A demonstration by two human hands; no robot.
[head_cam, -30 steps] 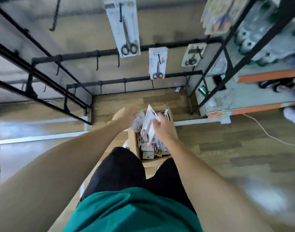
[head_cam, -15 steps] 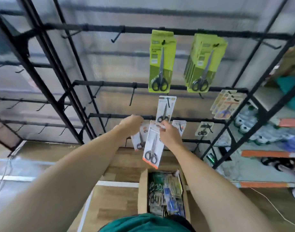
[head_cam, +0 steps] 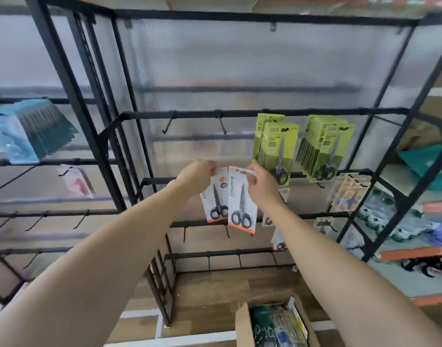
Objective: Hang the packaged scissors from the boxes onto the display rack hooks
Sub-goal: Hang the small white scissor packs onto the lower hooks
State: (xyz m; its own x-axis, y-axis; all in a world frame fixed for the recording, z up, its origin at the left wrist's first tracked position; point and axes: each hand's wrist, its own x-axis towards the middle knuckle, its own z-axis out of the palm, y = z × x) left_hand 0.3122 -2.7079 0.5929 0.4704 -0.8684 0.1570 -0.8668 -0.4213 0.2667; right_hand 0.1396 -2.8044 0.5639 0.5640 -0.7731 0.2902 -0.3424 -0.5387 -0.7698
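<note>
Two white scissors packs pinched by top edges — left hand [head_cam: 198, 172], right hand [head_cam: 261, 186] — long axes vertical; empty hooks [head_cam: 221, 125] above.

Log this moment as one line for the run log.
stage: hanging | left hand: holds white pack | right hand: holds second pack | hooks: bare above | box: still stocked

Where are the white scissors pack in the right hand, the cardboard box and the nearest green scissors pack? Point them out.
white scissors pack [head_cam: 241, 196]: head view, middle of the card, on the blades.
cardboard box [head_cam: 242, 321]: head view, left wall.
green scissors pack [head_cam: 277, 149]: head view, front card's middle.
</note>
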